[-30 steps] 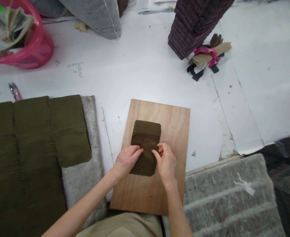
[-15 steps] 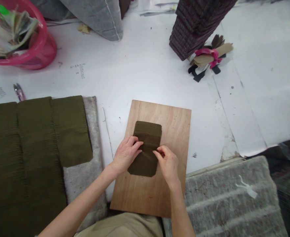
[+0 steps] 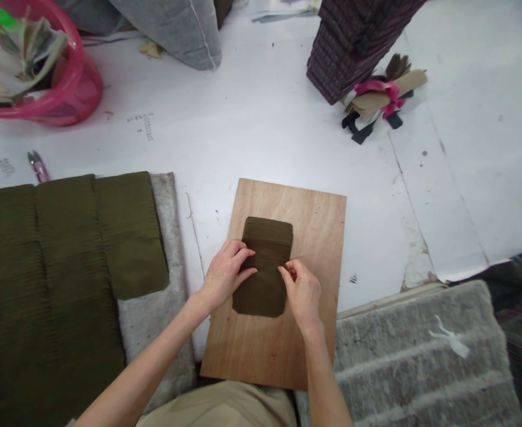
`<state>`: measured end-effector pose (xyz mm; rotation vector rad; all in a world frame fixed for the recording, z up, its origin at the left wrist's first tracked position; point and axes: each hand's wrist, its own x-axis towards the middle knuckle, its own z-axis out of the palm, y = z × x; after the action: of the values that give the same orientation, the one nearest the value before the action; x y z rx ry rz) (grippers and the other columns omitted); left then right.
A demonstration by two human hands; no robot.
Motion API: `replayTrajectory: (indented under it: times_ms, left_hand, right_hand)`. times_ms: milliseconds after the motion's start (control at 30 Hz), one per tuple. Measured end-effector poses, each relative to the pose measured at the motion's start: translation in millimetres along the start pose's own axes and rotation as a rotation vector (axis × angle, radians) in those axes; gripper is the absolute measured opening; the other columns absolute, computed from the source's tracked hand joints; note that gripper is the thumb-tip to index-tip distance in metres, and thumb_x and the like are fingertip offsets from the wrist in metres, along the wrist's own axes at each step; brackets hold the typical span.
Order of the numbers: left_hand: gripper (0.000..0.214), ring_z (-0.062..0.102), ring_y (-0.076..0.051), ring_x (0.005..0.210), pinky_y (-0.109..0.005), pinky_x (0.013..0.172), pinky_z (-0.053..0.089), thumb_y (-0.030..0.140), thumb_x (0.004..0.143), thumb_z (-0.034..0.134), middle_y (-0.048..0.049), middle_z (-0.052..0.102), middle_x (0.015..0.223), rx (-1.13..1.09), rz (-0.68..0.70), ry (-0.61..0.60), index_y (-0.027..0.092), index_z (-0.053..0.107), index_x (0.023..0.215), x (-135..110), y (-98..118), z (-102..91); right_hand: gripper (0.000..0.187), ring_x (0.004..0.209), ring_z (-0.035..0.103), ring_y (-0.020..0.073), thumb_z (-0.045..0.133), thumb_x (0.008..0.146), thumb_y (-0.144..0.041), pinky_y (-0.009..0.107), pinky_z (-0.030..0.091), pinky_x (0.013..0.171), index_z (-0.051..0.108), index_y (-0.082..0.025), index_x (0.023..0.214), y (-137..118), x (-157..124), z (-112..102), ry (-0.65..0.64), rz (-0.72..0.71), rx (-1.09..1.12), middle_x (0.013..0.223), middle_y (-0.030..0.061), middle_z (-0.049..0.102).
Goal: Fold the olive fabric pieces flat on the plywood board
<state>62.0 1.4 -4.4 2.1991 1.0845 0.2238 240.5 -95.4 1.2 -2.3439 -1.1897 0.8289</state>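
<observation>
A stack of dark olive fabric pieces (image 3: 261, 296) with clipped lower corners lies on a wooden board (image 3: 278, 350), its upper pieces fanned in steps. At the stack's left edge rests my left hand (image 3: 229, 270), thumb and index finger apart on the cloth. My right hand (image 3: 303, 290) pinches at the right edge, thumb against fingertips, on the edge of an olive fabric piece. How many layers the pinch takes in is hidden.
Overlapping rows of olive fabric pieces (image 3: 69, 237) cover a grey felt mat (image 3: 149, 332) at left. Thread snips (image 3: 37, 166) and a pink basket (image 3: 78, 89) lie beyond. A dark patterned fabric stack (image 3: 354, 47) and tied scraps (image 3: 383, 98) stand at back right; a grey pad (image 3: 416, 356) lies right.
My left thumb and index finger have spread a little wider over the cloth. The right hand keeps its pinch at the right edge. The whole view has shifted slightly.
</observation>
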Motion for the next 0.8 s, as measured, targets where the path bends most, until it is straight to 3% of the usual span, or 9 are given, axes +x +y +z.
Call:
replayTrajectory:
  times_ms: [467,667,800]
  left_hand:
    - [0.027,0.051,-0.022,0.086,-0.031,0.067,0.041,0.031,0.069,0.078,-0.0021,0.055,0.086,0.108,-0.102,-0.183,0.020,0.055,0.079,19,5,-11.1]
    - [0.020,0.050,-0.020,0.085,-0.031,0.068,0.041,0.025,0.074,0.073,-0.0019,0.054,0.086,0.068,-0.055,-0.122,0.020,0.054,0.075,11,9,-7.8]
    - [0.016,0.050,-0.018,0.079,-0.030,0.066,0.040,0.022,0.081,0.065,-0.0005,0.054,0.077,-0.026,-0.018,-0.082,0.020,0.051,0.074,4,10,-4.9]
  right_hand:
    - [0.018,0.063,0.058,0.0132,0.055,0.088,-0.038,0.025,0.034,0.059,0.058,-0.022,0.079,-2,-1,3,0.017,0.004,-0.055,0.073,-0.0025,0.066]
    - [0.014,0.071,0.059,0.0148,0.053,0.090,-0.034,0.026,0.041,0.063,0.056,-0.021,0.092,-3,-2,2,0.047,-0.030,-0.022,0.082,0.0009,0.063]
    - [0.019,0.090,0.058,0.0190,0.053,0.090,-0.030,0.031,0.046,0.076,0.057,-0.022,0.107,-8,1,-6,0.063,-0.145,-0.063,0.099,0.0057,0.059]
